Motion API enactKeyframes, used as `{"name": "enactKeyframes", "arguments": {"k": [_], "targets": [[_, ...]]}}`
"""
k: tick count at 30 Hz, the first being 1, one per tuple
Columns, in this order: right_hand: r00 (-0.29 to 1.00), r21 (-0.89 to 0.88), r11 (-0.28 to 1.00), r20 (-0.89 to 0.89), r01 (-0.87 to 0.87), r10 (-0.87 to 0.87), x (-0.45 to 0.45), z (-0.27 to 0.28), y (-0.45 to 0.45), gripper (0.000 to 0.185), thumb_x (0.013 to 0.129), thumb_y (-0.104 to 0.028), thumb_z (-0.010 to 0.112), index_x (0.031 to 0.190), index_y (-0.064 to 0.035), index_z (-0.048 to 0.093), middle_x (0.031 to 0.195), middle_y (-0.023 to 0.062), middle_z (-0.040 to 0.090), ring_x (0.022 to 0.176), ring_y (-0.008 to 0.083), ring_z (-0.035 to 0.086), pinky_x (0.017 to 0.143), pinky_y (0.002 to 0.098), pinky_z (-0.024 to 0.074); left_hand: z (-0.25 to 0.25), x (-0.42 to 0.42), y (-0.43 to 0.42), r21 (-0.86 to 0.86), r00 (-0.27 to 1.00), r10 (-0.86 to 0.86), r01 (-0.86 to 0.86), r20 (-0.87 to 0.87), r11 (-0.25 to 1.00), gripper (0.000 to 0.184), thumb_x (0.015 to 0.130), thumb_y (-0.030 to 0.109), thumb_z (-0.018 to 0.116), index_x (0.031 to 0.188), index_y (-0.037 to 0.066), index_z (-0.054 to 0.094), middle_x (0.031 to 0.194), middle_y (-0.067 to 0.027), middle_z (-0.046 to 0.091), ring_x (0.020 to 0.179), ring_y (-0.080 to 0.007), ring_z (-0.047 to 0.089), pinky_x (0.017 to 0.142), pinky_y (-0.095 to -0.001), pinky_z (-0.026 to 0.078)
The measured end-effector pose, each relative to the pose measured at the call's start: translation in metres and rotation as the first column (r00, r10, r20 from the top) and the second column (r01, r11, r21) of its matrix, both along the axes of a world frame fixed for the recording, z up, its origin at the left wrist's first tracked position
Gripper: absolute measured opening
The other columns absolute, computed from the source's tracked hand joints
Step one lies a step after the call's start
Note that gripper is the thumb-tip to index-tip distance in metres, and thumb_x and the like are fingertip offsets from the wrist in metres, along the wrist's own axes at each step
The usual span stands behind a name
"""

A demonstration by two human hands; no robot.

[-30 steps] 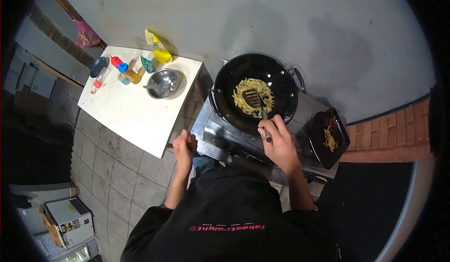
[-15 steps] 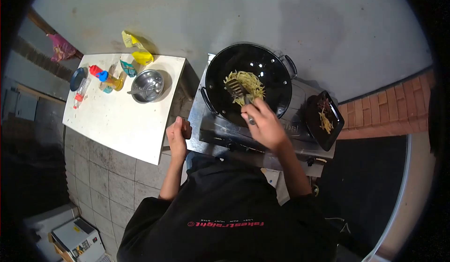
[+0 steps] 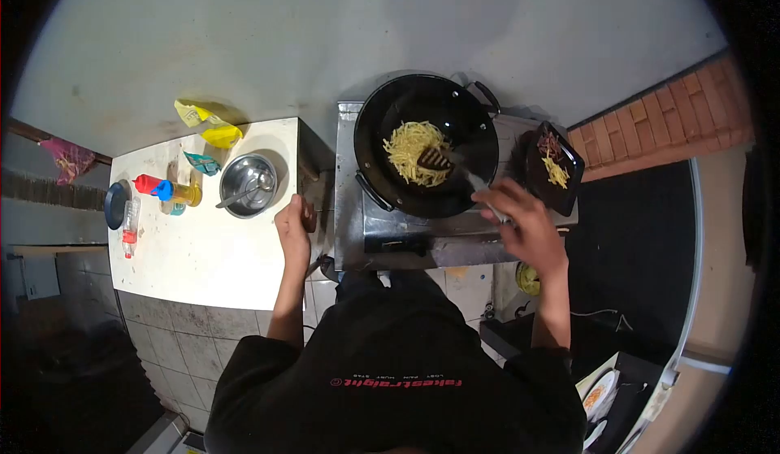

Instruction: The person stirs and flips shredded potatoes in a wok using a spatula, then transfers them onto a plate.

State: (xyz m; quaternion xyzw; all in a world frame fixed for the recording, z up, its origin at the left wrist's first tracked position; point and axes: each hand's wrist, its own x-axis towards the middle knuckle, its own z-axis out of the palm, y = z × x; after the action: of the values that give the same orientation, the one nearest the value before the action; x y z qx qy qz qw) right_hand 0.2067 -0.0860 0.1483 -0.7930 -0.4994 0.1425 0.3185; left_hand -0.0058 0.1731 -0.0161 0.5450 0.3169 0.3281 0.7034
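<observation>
A black two-handled wok [image 3: 475,133] sits on the metal stove, with pale yellow shredded strips [image 3: 409,143] heaped in it. My right hand [image 3: 526,225], beyond the wok's near right rim, is closed around the handle of a slotted spatula [image 3: 436,160]. Its dark slotted blade rests on the right side of the strips; the shaft is blurred. Fingers curled, my left hand [image 3: 294,228] hovers by the right edge of the white table [image 3: 203,267]; I see nothing in it.
On the table stand a metal bowl [image 3: 240,179] with a spoon, a red-capped bottle [image 3: 147,183], a blue-capped oil bottle [image 3: 183,193] and a yellow packet [image 3: 219,134]. Right of the wok, a black square dish [image 3: 566,198] holds yellow and reddish strips on the stove [image 3: 349,210].
My right hand has moved right, and the spatula blade has shifted from the left to the right of the strips. The strips look more bunched. The camera view has also shifted.
</observation>
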Motion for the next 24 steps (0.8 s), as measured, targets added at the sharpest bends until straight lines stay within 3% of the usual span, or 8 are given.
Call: {"name": "enactKeyframes", "arguments": {"k": [5,6,13,17,24], "targets": [[0.998,-0.179,0.982,-0.015,-0.062,0.061,0.006,-0.009,-0.011,0.045,0.065,0.011,0.064,0.106,-0.0076,0.066,0.095,0.0127,0.059,0.088,0.0314,0.064,0.074,0.0407,0.0503,0.006,0.010,-0.020,-0.045,0.992,0.121,-0.122,-0.029,0.992,0.048,0.102,0.036,0.044,0.062,0.011,0.036,0.059,0.0024,0.035,0.050,-0.0061,0.028,0.047,-0.0255,0.019],[0.998,-0.150,0.987,-0.003,-0.065,0.065,0.008,-0.014,-0.012,0.041,0.066,0.007,0.069,0.103,-0.0094,0.067,0.093,0.0109,0.057,0.086,0.0306,0.062,0.072,0.0394,0.0495,0.009,0.008,-0.026,-0.066,0.991,0.136,-0.136,-0.003,0.988,0.047,0.101,0.036,0.045,0.063,0.012,0.033,0.058,0.0034,0.030,0.050,-0.0066,0.025,0.047,-0.0262,0.018],[0.964,-0.071,0.962,-0.063,-0.264,0.260,0.040,-0.060,-0.020,0.038,0.072,0.006,0.064,0.105,-0.0106,0.065,0.096,0.0105,0.053,0.087,0.0310,0.062,0.071,0.0417,0.0485,0.005,0.018,-0.060,-0.034,0.983,0.184,-0.183,0.023,0.983,0.047,0.101,0.036,0.045,0.063,0.014,0.029,0.056,0.0054,0.023,0.047,-0.0067,0.020,0.044,-0.0269,0.015],[0.964,0.103,0.979,-0.185,-0.175,0.192,0.052,-0.057,-0.018,0.037,0.076,0.007,0.059,0.109,-0.0081,0.060,0.097,0.0124,0.053,0.085,0.0313,0.064,0.071,0.0433,0.0487,0.026,0.025,-0.075,-0.029,0.955,0.289,-0.287,0.069,0.957,0.046,0.101,0.036,0.046,0.064,0.015,0.028,0.058,0.0058,0.021,0.049,-0.0069,0.019,0.045,-0.0277,0.015],[0.966,0.150,0.964,-0.104,-0.221,0.238,0.060,-0.049,-0.020,0.031,0.078,0.004,0.063,0.106,-0.0087,0.061,0.090,0.0122,0.055,0.081,0.0348,0.063,0.068,0.0435,0.0490,0.046,0.019,-0.095,0.034,0.929,0.364,-0.367,0.063,0.930,0.046,0.101,0.032,0.046,0.062,0.015,0.027,0.057,0.0059,0.022,0.049,-0.0059,0.019,0.045,-0.0269,0.014]]}}
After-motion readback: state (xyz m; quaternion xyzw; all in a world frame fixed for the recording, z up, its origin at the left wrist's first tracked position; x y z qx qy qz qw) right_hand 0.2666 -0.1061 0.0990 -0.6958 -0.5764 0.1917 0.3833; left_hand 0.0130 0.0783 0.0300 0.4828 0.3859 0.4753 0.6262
